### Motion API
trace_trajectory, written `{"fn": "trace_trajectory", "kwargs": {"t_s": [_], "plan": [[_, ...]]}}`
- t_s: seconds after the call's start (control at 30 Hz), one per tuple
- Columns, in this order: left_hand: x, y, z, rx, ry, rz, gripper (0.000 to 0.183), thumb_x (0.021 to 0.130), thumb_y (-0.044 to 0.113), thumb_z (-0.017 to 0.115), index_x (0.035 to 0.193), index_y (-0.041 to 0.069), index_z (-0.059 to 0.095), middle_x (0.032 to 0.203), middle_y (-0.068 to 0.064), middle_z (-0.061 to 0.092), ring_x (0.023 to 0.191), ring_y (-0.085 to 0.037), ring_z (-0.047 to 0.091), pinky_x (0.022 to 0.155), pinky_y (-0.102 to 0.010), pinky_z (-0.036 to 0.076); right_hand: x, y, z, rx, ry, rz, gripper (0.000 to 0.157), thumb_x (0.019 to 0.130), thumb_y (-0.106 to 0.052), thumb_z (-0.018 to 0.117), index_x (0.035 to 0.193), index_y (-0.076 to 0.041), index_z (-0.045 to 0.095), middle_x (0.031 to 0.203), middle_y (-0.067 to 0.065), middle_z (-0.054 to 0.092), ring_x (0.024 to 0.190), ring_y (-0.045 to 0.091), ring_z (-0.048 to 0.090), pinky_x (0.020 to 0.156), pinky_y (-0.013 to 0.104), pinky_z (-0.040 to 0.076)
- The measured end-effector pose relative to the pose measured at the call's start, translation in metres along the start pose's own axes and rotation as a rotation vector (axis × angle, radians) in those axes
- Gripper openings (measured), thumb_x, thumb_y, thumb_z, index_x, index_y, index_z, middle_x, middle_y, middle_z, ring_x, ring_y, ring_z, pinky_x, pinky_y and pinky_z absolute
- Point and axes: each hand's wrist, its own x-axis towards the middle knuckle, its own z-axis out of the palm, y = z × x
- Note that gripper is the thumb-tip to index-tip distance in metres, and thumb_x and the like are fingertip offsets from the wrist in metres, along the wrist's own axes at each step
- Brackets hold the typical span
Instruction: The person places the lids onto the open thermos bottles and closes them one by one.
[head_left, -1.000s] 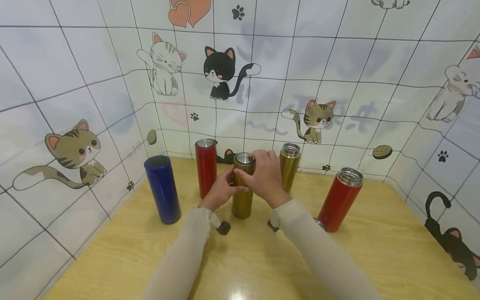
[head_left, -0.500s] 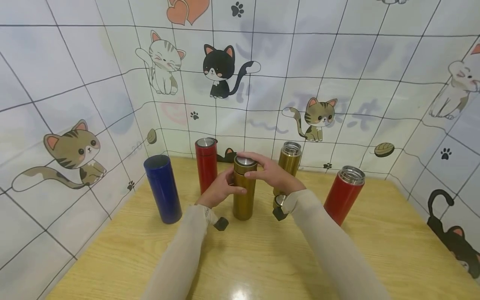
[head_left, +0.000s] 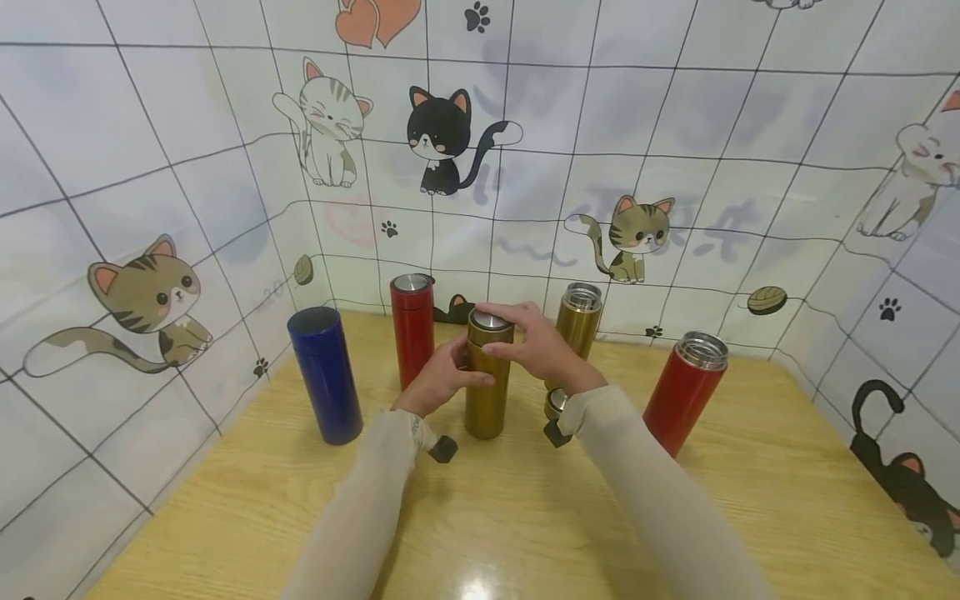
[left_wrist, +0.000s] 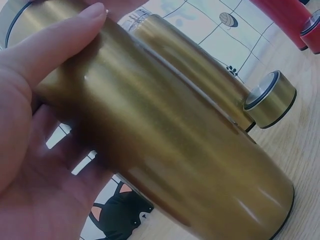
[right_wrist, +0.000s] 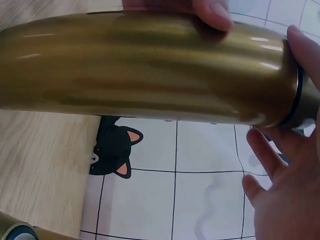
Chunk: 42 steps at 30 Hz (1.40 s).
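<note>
A gold thermos flask (head_left: 486,408) stands upright on the table in the middle of the head view. My left hand (head_left: 438,379) grips its body from the left, thumb across the front, as the left wrist view also shows. At the top, my right hand (head_left: 542,343) holds the steel-topped lid (head_left: 491,319) with thumb and fingers around its edge. A dark ring marks the seam below this lid in the right wrist view. Behind my right hand stands a second gold flask (head_left: 579,321), uncapped, and its loose gold lid (left_wrist: 280,102) sits beside its base.
A capped red flask (head_left: 412,333) stands behind my left hand, and a blue flask (head_left: 326,375) is farther left. On the right is an uncapped red flask (head_left: 684,396), with a red lid (left_wrist: 312,32) near its base. Cat-patterned walls (head_left: 540,108) enclose the table (head_left: 480,517).
My right hand has turned on the lid, its wrist swinging out to the right and uncovering the steel top and the loose gold lid. My left hand keeps its grip.
</note>
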Motion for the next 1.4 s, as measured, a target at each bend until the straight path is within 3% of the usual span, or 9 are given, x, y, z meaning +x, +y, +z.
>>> {"fn": "trace_trajectory", "kwargs": {"t_s": [0.17,0.33,0.47,0.6,0.7,0.9,1.0,1.27,1.4], "plan": [[-0.002,0.003,0.003,0.019,0.051,-0.014,0.068,0.081,0.018,0.081,0.139,0.026,0.048,0.131,0.000,0.057,0.118,-0.023,0.055,0.098,-0.043,0.046,0.000,-0.003,0.010,-0.180,0.166,-0.067,0.063,0.080,-0.037,0.079,0.137,-0.023,0.058,0.113,0.000,0.062,0.098,0.021,0.042,0.084,0.043,0.038],[-0.002,0.003,0.006,-0.006,0.062,0.009,0.066,0.082,0.013,0.079,0.140,0.020,0.048,0.133,-0.003,0.056,0.118,-0.025,0.056,0.098,-0.043,0.046,0.001,-0.003,0.018,-0.383,0.329,-0.172,0.063,0.075,-0.045,0.082,0.129,-0.019,0.064,0.104,0.004,0.069,0.087,0.023,0.043,0.082,0.045,0.035],[-0.002,0.002,0.007,-0.018,0.060,0.042,0.065,0.083,0.012,0.079,0.139,0.019,0.048,0.133,-0.004,0.056,0.116,-0.025,0.057,0.097,-0.043,0.047,0.001,-0.002,0.023,-0.486,0.394,-0.204,0.064,0.073,-0.051,0.080,0.126,-0.018,0.065,0.103,0.006,0.069,0.086,0.024,0.044,0.079,0.044,0.036],[-0.001,0.000,0.008,-0.006,0.059,0.050,0.064,0.083,0.014,0.079,0.138,0.022,0.049,0.131,-0.002,0.057,0.115,-0.024,0.057,0.096,-0.042,0.048,0.002,0.000,0.023,-0.528,0.396,-0.203,0.063,0.076,-0.054,0.077,0.125,-0.016,0.064,0.105,0.006,0.067,0.087,0.024,0.045,0.077,0.042,0.037],[-0.001,-0.001,0.008,-0.005,0.033,0.033,0.066,0.083,0.014,0.079,0.140,0.023,0.048,0.131,-0.002,0.057,0.117,-0.023,0.057,0.097,-0.041,0.047,0.002,-0.001,0.018,-0.434,0.313,-0.157,0.063,0.078,-0.052,0.077,0.127,-0.015,0.061,0.112,0.005,0.064,0.092,0.024,0.046,0.079,0.042,0.039],[-0.002,-0.001,0.001,-0.022,-0.033,-0.003,0.069,0.084,0.015,0.077,0.143,0.025,0.044,0.134,-0.001,0.056,0.121,-0.022,0.054,0.101,-0.042,0.044,0.000,-0.001,0.006,0.178,-0.013,-0.004,0.062,0.090,-0.026,0.072,0.144,-0.019,0.045,0.136,0.005,0.049,0.123,0.025,0.044,0.100,0.051,0.039],[-0.002,-0.001,-0.002,-0.025,-0.046,-0.012,0.067,0.085,0.016,0.077,0.143,0.024,0.044,0.134,-0.001,0.056,0.121,-0.022,0.054,0.101,-0.042,0.043,0.001,0.000,0.003,0.342,-0.071,0.033,0.064,0.091,-0.017,0.070,0.148,-0.019,0.042,0.144,0.004,0.045,0.132,0.025,0.039,0.107,0.053,0.031],[-0.001,-0.001,-0.001,-0.032,-0.030,0.022,0.066,0.085,0.014,0.077,0.142,0.020,0.045,0.132,-0.004,0.058,0.118,-0.023,0.056,0.098,-0.041,0.046,0.003,0.000,0.005,0.302,-0.034,0.020,0.064,0.090,-0.009,0.070,0.147,-0.009,0.041,0.147,0.013,0.042,0.136,0.031,0.035,0.111,0.054,0.024],[-0.003,-0.001,0.000,-0.021,-0.014,0.032,0.067,0.085,0.012,0.077,0.143,0.021,0.045,0.132,-0.004,0.057,0.119,-0.023,0.056,0.098,-0.040,0.046,0.003,0.000,0.010,0.272,0.018,0.027,0.063,0.088,-0.014,0.073,0.145,-0.014,0.046,0.145,0.008,0.045,0.136,0.027,0.036,0.110,0.053,0.026]]}}
